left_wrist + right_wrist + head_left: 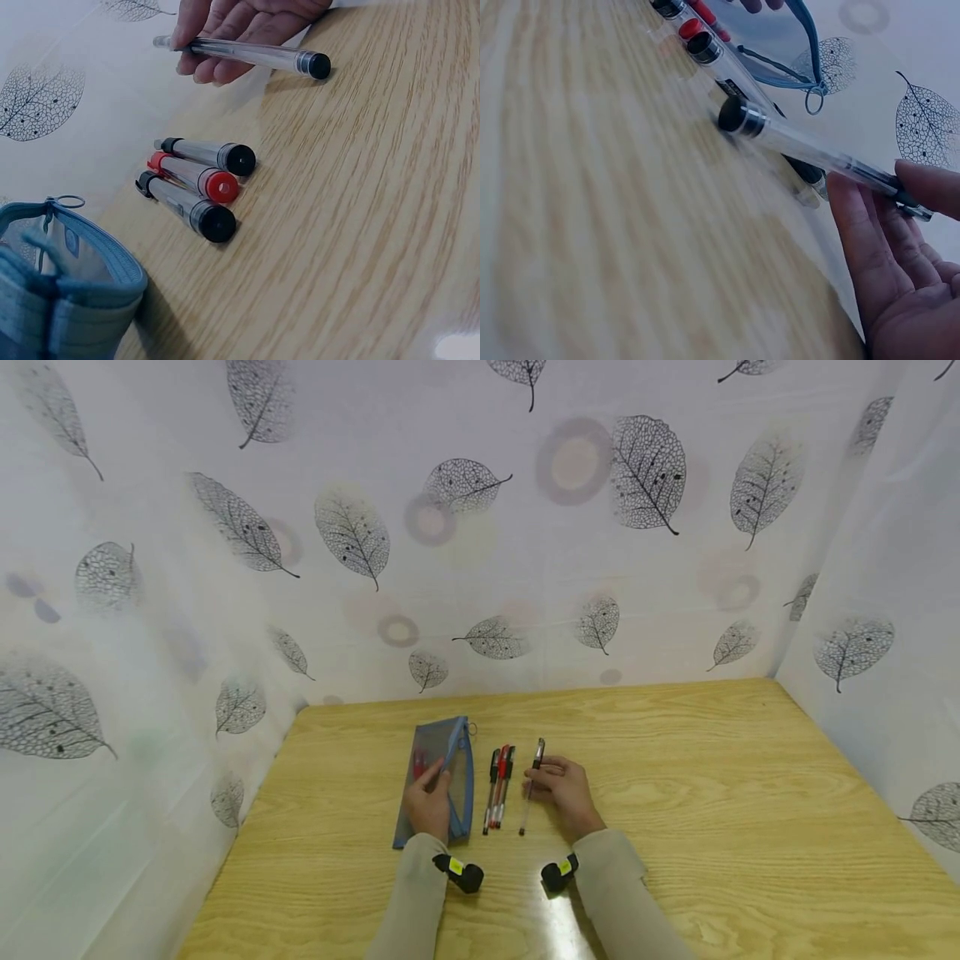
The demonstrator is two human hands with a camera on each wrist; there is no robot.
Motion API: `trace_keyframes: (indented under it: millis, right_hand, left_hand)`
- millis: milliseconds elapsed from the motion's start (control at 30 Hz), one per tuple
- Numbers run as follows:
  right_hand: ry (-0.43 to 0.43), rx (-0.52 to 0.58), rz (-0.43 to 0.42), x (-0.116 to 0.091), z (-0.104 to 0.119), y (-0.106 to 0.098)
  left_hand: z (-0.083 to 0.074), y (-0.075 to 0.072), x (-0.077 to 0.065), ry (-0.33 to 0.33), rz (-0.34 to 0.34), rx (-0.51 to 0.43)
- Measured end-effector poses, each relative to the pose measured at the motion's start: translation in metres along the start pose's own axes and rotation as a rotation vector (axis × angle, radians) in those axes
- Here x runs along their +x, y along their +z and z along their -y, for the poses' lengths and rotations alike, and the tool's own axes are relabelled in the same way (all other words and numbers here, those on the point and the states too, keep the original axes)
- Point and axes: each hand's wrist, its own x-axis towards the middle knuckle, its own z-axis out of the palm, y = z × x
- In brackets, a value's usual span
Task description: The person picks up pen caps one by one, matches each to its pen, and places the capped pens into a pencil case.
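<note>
A clear gel pen (534, 781) with a black cap is pinched between the thumb and fingers of my right hand (566, 792). In the right wrist view its black end (739, 116) points away from the palm. My left hand (429, 806) grips the rim of a blue zip pencil case (408, 835), whose mouth gapes toward the pens. Something red (418, 764) shows through the case's see-through side. Between the hands lie three more gel pens side by side: a red one (191, 176) with a black-capped one (206, 154) and another black-capped one (180, 206) flanking it.
The wood-grain table (712, 810) extends to both sides of the hands. A leaf-patterned cloth (480, 568) stands behind the table and along its left and right sides. A zip-pull ring (472, 728) sticks out at the case's far corner.
</note>
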Motion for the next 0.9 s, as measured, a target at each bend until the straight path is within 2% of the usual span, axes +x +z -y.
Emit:
trace_keyframes:
  millis: [200, 500, 767, 900]
  right_hand:
    - [-0.008, -0.02, 0.028, -0.001, 0.002, 0.002]
    - [0.025, -0.069, 0.039, -0.001, 0.006, 0.006]
    - [0.009, -0.107, 0.076, 0.004, 0.008, 0.013]
    - [-0.014, -0.166, 0.105, 0.005, 0.008, 0.019]
  left_hand:
    - [-0.001, 0.0, -0.001, -0.01, 0.003, 0.015]
    - [-0.002, -0.001, -0.001, -0.026, 0.017, 0.012]
    - [-0.002, -0.001, -0.002, -0.012, 0.012, 0.029]
    - [-0.003, -0.002, -0.002, -0.005, 0.017, 0.019]
